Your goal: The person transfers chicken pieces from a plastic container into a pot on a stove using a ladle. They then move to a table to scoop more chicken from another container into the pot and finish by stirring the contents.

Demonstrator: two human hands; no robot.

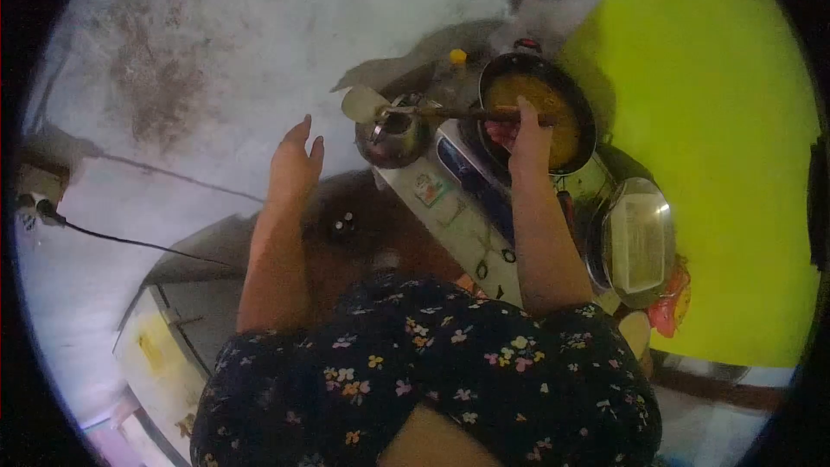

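Observation:
My right hand (525,134) is closed around the dark wooden handle of a spatula (363,105), above a black pan (585,104). The spatula lies nearly level, its pale rounded blade pointing left over a round metal pot (389,151). Yellow-brown food (553,108) covers the inside of the pan, partly hidden by my hand. On the left, my left hand (298,160) is raised with thumb and fingers apart, holding nothing and touching nothing.
The pan stands over a stove (467,160) on a narrow counter. Scissors (494,261) and a small packet (430,189) lie nearer me. To the right are a clear-lidded container (644,242) and a red bag (666,311). Behind stands a yellow-capped bottle (457,58); a plugged cord (130,240) hangs left.

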